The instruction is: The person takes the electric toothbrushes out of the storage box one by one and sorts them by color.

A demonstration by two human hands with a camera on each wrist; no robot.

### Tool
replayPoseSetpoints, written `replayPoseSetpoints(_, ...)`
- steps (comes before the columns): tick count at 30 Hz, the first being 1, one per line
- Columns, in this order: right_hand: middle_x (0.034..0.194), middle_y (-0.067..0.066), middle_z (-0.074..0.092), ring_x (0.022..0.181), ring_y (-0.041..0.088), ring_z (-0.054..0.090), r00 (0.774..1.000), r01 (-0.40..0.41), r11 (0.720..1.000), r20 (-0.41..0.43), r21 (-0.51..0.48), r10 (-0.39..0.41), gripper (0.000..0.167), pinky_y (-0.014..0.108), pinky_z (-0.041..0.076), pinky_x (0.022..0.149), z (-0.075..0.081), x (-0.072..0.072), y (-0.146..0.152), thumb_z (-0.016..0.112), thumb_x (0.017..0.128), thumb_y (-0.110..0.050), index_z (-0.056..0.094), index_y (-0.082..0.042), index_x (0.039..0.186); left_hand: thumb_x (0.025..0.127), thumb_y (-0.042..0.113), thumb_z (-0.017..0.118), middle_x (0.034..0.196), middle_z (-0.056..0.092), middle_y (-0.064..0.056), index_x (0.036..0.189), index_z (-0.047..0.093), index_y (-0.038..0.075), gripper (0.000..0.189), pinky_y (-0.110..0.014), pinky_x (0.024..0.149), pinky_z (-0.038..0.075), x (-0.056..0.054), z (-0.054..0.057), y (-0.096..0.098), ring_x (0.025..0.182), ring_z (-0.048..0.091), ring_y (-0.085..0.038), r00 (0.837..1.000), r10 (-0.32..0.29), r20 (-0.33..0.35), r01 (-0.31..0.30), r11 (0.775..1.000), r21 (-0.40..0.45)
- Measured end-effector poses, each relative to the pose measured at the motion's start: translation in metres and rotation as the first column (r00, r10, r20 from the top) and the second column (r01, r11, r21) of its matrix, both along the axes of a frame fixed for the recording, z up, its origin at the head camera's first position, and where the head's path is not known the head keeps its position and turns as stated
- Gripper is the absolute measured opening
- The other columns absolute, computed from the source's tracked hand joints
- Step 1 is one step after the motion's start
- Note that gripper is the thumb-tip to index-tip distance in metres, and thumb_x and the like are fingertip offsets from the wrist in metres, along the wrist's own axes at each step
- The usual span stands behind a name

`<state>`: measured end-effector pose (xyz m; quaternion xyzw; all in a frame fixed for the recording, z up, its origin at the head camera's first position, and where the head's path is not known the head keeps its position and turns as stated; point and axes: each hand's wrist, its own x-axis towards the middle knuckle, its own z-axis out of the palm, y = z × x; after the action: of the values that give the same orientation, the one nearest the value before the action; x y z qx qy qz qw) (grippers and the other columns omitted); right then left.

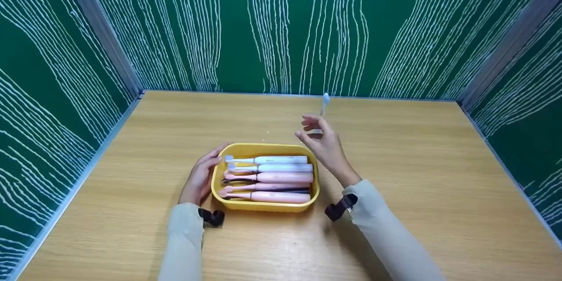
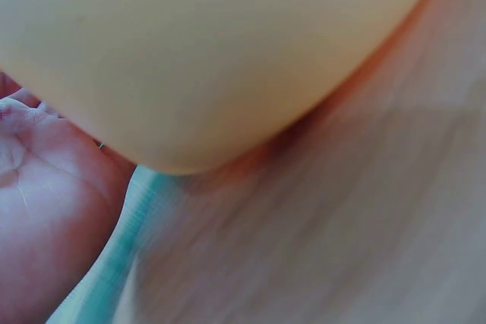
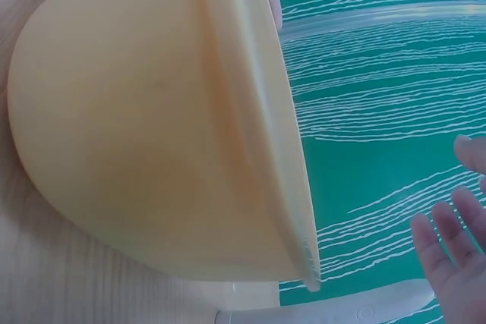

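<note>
Left side of the head view: green wall panel (image 1: 26,61) with wavy white lines, bordering a wood-grain table (image 1: 114,175). Lower left of centre: left hand (image 1: 202,178), laid against the left end of a yellow tub (image 1: 268,207); whether its fingers curl round the tub cannot be told. Lower centre: the tub, on the table, containing two white toothbrushes (image 1: 285,168), three pink toothbrushes (image 1: 283,196), heads to the left, and dark pieces (image 1: 239,181) partly hidden beneath. Right of centre: right hand (image 1: 324,144), fingers loosely bent, thumb apart; just beyond, one separate white toothbrush (image 3: 326,307), near upright, contact unclear. Lower right: black wrist strap (image 1: 339,207), pale sleeve (image 1: 390,232).
</note>
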<state>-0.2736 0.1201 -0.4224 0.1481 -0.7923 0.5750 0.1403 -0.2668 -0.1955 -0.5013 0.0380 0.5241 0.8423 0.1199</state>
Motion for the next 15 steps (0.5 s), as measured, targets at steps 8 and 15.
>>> replayPoseSetpoints(8, 0.115, 0.014, 0.061, 0.105, 0.030, 0.059, 0.997, -0.078, 0.993, 0.008, 0.090, 0.078, 0.043, 0.045, 0.054, 0.091, 0.0025, -0.0018, -0.0061, 0.071, 0.087, -0.016, 0.057, -0.008, 0.126, 0.098, 0.001, 0.031, 0.158, 0.025, -0.013, 0.149, 0.028, -0.002, 0.052, -0.037, 0.121, 0.018, 0.0001, -0.0012, 0.0004, 0.145, 0.023, -0.023, 1.000, -0.010, -0.015, 0.010, 1.000, 0.004)
replayPoseSetpoints(15, 0.114, 0.013, 0.062, 0.106, 0.030, 0.059, 0.983, -0.177, 0.971, 0.081, 0.162, 0.166, 0.043, 0.045, 0.053, 0.093, 0.0039, -0.0070, -0.0097, 0.070, 0.088, -0.018, 0.057, -0.009, 0.128, 0.098, 0.002, 0.031, 0.159, 0.023, -0.013, 0.150, 0.027, -0.002, 0.051, -0.037, 0.121, 0.017, 0.0005, 0.0000, 0.0008, 0.146, 0.021, -0.024, 1.000, -0.003, -0.007, 0.003, 1.000, -0.009)
